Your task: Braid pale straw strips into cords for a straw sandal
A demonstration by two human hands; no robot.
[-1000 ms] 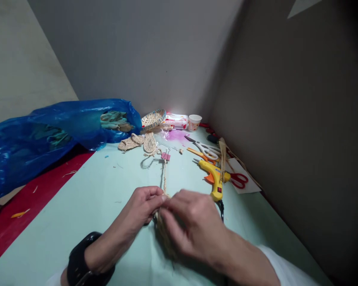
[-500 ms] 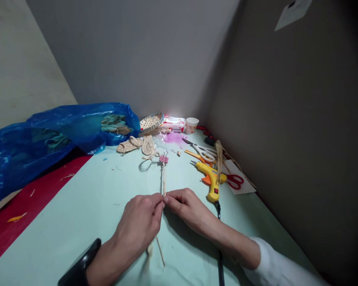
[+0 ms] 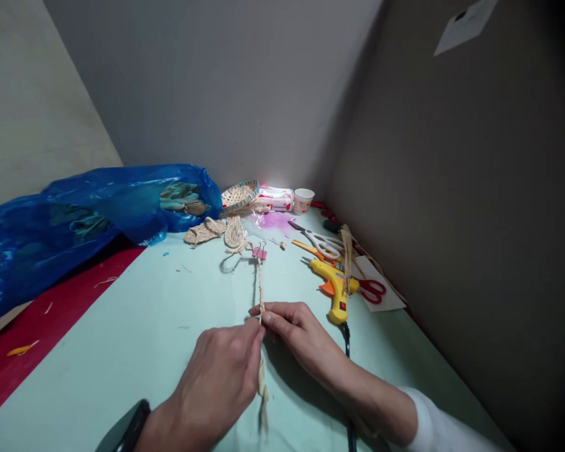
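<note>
A thin braided cord [image 3: 261,284] of pale fibre runs toward me from a pink binder clip [image 3: 259,253] on the table. My right hand [image 3: 297,326] pinches the cord between thumb and forefinger at its near end. Close against it, my left hand [image 3: 221,370] is closed on the fibre strands [image 3: 262,383], whose loose ends hang out below toward me. The two sets of fingertips nearly touch, and the exact spot they grip is partly hidden.
Right of the cord lie a yellow glue gun [image 3: 332,285], white-handled scissors [image 3: 320,242] and red-handled scissors [image 3: 373,290]. Behind are woven soles [image 3: 204,231], a basket [image 3: 240,196] and a paper cup [image 3: 304,201]. A blue plastic bag [image 3: 98,201] fills the left back.
My left hand has moved slightly nearer to me and right, and the loose strands have swung right. My right fingers have shifted a little along the cord toward me, forefinger now across it.
</note>
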